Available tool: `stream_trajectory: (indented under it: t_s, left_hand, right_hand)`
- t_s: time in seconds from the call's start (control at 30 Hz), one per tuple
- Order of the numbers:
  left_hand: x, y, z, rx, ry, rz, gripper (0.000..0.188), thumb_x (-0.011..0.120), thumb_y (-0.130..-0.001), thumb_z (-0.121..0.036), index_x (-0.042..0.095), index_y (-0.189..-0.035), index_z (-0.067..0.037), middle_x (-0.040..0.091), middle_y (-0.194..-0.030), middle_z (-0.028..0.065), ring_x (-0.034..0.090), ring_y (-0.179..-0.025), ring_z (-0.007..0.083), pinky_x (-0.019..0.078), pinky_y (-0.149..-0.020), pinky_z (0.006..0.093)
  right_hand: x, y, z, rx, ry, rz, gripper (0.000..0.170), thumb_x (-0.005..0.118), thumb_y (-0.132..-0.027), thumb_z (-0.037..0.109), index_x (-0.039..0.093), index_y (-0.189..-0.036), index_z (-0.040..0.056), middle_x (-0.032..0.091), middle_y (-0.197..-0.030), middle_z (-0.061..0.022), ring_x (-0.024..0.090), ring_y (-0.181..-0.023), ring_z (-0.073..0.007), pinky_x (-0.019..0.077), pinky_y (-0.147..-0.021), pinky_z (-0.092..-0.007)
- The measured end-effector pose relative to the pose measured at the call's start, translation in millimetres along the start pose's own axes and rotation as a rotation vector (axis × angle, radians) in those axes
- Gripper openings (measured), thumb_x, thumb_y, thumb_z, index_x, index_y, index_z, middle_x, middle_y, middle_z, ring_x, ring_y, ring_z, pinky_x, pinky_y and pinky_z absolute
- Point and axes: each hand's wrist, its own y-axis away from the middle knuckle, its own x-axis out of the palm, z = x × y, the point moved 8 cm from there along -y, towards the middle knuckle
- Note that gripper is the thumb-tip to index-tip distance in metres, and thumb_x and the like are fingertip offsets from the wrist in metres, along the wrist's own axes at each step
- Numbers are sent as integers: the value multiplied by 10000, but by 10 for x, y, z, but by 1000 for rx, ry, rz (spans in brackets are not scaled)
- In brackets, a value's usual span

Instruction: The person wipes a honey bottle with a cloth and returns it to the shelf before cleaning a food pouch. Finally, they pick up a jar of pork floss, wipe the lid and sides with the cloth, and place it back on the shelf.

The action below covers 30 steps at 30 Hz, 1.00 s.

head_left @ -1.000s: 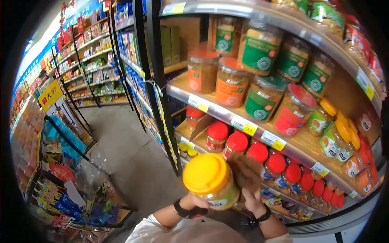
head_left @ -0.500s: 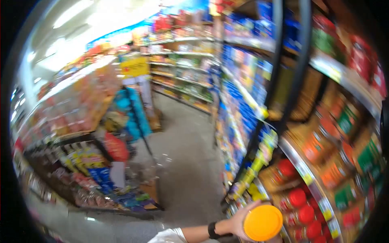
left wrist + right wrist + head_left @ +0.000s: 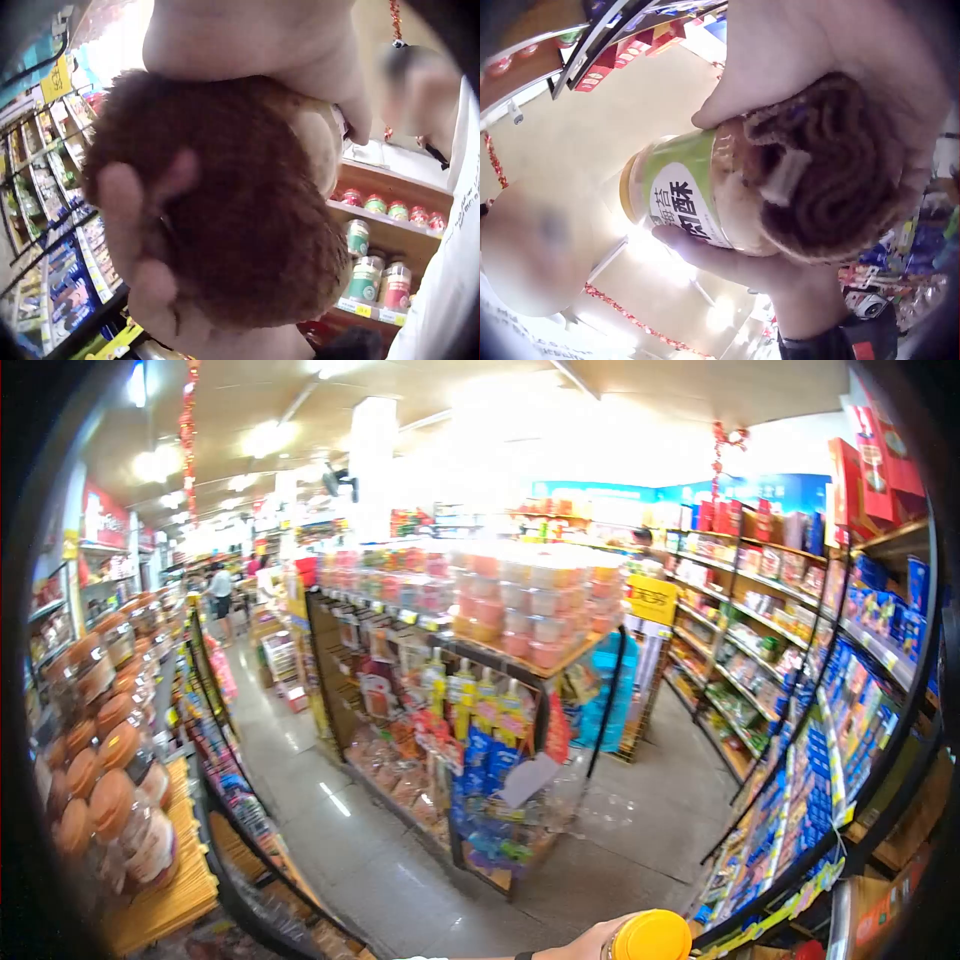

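Observation:
In the head view a plastic jar (image 3: 652,937) with a yellow lid sits at the bottom edge, and my left hand (image 3: 582,942) grips it round the side. Its green label with black characters faces the camera in the right wrist view, where the jar lies tilted on its side. My right hand (image 3: 802,60) holds a fuzzy brown cloth (image 3: 847,180) with a pale tag against the jar's base. From the left wrist, the bunched cloth covers most of the jar, and right-hand fingers (image 3: 146,281) curl over its edge. The head view leaves the right hand out.
A display stand (image 3: 400,690) with stacked tubs and hanging packets is ahead. Shelving (image 3: 830,730) runs along the right. Lidded jars (image 3: 130,810) crowd a wooden shelf at the left. Grey floor aisles (image 3: 400,880) pass on both sides of the stand. A person (image 3: 221,595) stands far down the left aisle.
The head view has swung left and up, from the jar shelf to the aisles. The yellow-lidded jar has dropped to the bottom edge, and the right hand with the cloth has left that view.

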Motion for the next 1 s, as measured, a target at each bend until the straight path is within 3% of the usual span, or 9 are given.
stream_trajectory:
  t_s: [0.03,0.1,0.13,0.33,0.57,0.63,0.83,0.9,1.0]
  left_hand:
    - [-39,106,62,3,-20,-25,679,899,-520,-356,627,-1054,-36,665,-1015,80,634,-925,180,490,-860,340]
    - [-138,410,486,104,-242,-52,1126,870,-471,-539,363,-1342,-37,455,-1321,123,374,-1284,250,284,-1058,464]
    - [-215,561,791,304,-538,-1,1110,824,-497,-604,376,-1340,-38,426,-1362,134,341,-1310,279,155,-1102,498]
    - [-4,812,204,208,-877,38,1051,716,-570,-700,399,-1342,-61,392,-1399,149,288,-1336,359,27,-1099,550]
    - [-116,1164,57,248,-449,-64,1027,809,-569,-566,382,-1349,-53,420,-1377,138,340,-1311,321,213,-1090,489]
    - [-181,1212,207,5,-164,-108,1021,880,-531,-446,388,-1332,-48,463,-1332,116,408,-1259,249,324,-1045,418]
    - [-343,1424,-97,124,-475,-418,1000,919,-488,-344,408,-1291,-38,511,-1265,84,473,-1179,199,375,-1007,372]
    - [-367,1458,-164,129,-450,-442,995,920,-485,-332,414,-1289,-33,527,-1246,84,491,-1154,189,388,-995,366]
    - [-474,1485,-411,145,-496,-441,968,916,-493,-305,434,-1282,-21,573,-1189,85,542,-1081,165,422,-963,348]
  right_hand:
    - [98,7,-33,7,-18,25,583,535,-830,511,485,-1263,125,561,-1172,-122,546,-988,-284,430,-760,-388]
    - [267,75,-99,26,-50,65,584,522,-835,521,485,-1262,125,566,-1162,-120,553,-968,-282,435,-736,-384]
    - [325,109,-117,35,-61,82,585,515,-837,526,484,-1262,125,569,-1157,-118,556,-958,-280,437,-724,-383]
    - [688,503,-249,110,-138,146,592,477,-852,555,482,-1259,125,585,-1126,-111,577,-896,-272,451,-652,-372]
    - [986,926,-336,195,-224,191,605,433,-869,589,479,-1255,125,604,-1089,-103,602,-823,-263,468,-569,-360]
    - [1017,991,-315,216,-237,200,609,420,-874,598,478,-1254,125,609,-1079,-100,609,-803,-260,473,-545,-357]
    - [1239,1082,-4,261,-276,228,623,389,-887,623,476,-1252,125,622,-1053,-94,626,-751,-253,485,-486,-348]
    - [1258,950,334,230,-341,161,481,484,-934,453,534,-1150,26,628,-1018,-65,631,-884,-190,532,-724,-338]
    - [1167,777,565,297,-339,62,482,530,-916,397,469,-1219,27,586,-1096,-85,591,-960,-202,511,-772,-340]
